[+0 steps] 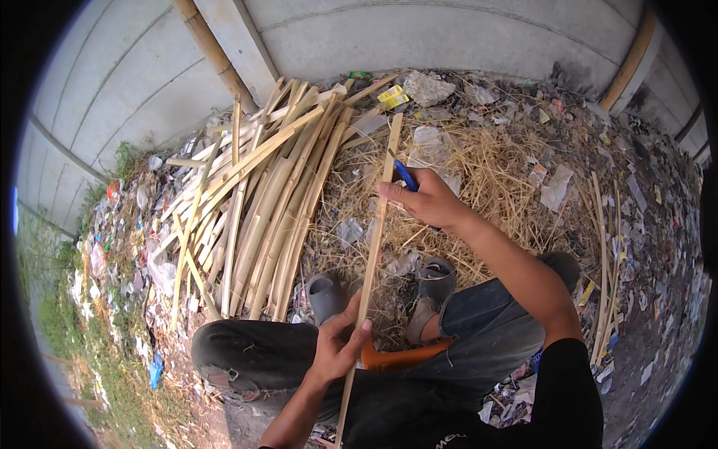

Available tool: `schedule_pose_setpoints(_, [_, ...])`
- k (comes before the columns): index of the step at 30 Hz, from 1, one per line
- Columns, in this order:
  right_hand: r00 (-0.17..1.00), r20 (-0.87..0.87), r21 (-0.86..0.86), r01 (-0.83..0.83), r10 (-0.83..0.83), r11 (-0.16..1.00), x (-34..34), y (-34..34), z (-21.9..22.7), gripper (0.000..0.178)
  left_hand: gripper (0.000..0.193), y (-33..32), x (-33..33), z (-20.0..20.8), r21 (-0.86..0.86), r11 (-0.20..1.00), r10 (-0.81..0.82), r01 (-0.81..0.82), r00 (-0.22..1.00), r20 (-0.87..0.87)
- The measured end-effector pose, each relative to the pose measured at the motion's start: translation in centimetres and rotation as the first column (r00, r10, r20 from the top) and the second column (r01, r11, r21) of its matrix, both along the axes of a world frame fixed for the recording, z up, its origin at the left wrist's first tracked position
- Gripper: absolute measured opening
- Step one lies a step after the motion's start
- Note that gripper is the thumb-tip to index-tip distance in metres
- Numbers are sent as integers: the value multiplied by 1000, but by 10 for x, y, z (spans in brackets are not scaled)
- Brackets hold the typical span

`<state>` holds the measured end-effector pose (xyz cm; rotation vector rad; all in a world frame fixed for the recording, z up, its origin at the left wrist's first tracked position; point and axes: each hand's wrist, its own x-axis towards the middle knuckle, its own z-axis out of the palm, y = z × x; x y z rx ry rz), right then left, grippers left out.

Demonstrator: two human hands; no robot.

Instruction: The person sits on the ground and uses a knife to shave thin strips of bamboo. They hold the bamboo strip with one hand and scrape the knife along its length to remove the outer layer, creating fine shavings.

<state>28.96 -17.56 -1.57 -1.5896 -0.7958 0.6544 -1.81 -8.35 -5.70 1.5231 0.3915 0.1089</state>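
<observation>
Bamboo strip is gripped at its lower half by the left hand, while the right hand clasps a blue-handled tool near the strip's top; shavings right of it suggest work well under way, but whether the heap of strips on its left is finished or waiting cannot be told

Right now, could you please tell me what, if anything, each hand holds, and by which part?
Left hand: a pale strip, by its lower part. Right hand: a slim blue tool, by its middle.
</observation>
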Motion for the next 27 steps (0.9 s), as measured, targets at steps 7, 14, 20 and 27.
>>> schedule_pose_setpoints(7, [991, -30, 10, 130, -129, 991, 17, -5, -3, 51, 53, -3, -6, -10, -74, 993, -95, 95, 995, 11])
schedule_pose_setpoints(14, [946, -136, 46, 304, -296, 952, 25, -13, 9, 59, 57, -15, -27, -6, -94, 984, -156, 150, 986, -65])
schedule_pose_setpoints(20, [799, -339, 232, 583, -497, 779, 84, -32, 41, 56, 59, -32, -67, -8, -110, 977, -197, 180, 967, -161])
schedule_pose_setpoints(27, [678, -376, 398, 734, -632, 551, 152, -62, 86, 56, 48, -38, -97, -20, 50, 990, -131, 133, 991, -42])
